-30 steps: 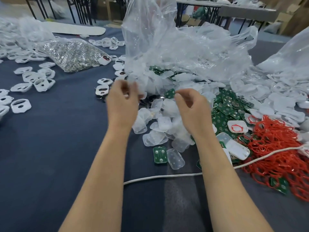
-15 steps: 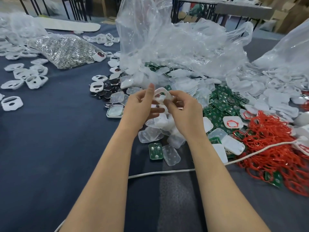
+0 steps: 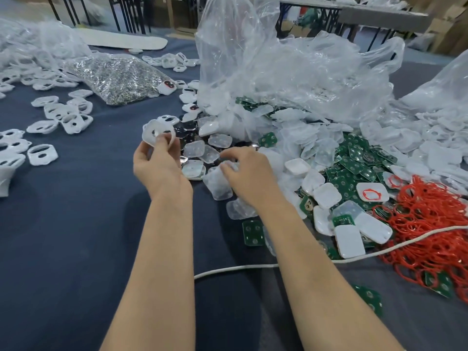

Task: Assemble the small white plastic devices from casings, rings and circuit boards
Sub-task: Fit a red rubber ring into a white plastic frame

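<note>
Pinching a white two-hole casing [image 3: 157, 133] between thumb and fingertips of the left hand [image 3: 157, 164], centre-left of the frame, above the dark blue tabletop [image 3: 63, 224]. At centre, right hand [image 3: 244, 174] with fingers bent down onto the heap of clear casings [image 3: 217, 190]; cannot tell whether gripping any. Right of that, green circuit boards [image 3: 354, 163] and red rings [image 3: 435, 239] piled together.

One wide-angle camera, worn on the head, looks forward and down. The table [image 3: 63, 236] lies close beneath the lens.
</note>
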Demonstrator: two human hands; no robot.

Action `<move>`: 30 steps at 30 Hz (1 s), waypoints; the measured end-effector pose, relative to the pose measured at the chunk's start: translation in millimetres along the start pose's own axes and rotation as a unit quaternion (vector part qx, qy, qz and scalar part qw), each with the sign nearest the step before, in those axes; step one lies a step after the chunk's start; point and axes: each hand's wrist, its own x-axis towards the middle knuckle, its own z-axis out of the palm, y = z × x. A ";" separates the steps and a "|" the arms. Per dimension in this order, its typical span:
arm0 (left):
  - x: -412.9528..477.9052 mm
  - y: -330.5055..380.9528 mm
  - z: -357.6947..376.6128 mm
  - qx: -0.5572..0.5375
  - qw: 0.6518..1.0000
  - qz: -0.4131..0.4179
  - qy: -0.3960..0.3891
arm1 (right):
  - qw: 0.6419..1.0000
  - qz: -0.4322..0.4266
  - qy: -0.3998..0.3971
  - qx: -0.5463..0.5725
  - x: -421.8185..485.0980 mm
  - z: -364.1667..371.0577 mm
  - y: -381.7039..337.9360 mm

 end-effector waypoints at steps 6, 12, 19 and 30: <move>-12.2 -9.5 3.4 0.072 0.991 -0.068 -0.087 | 0.985 -0.038 -0.091 -0.144 -3.4 0.9 2.5; -36.1 -19.6 13.3 0.213 0.946 -0.100 -0.222 | 0.991 0.079 0.082 0.066 -25.1 -63.2 31.2; -97.5 -70.0 38.0 0.283 0.875 -0.179 -0.350 | 0.925 0.327 0.152 -0.121 -76.3 -116.6 104.5; -95.7 -89.2 32.4 0.290 0.853 -0.217 -0.376 | 0.946 0.274 0.155 -0.071 -70.4 -111.3 114.8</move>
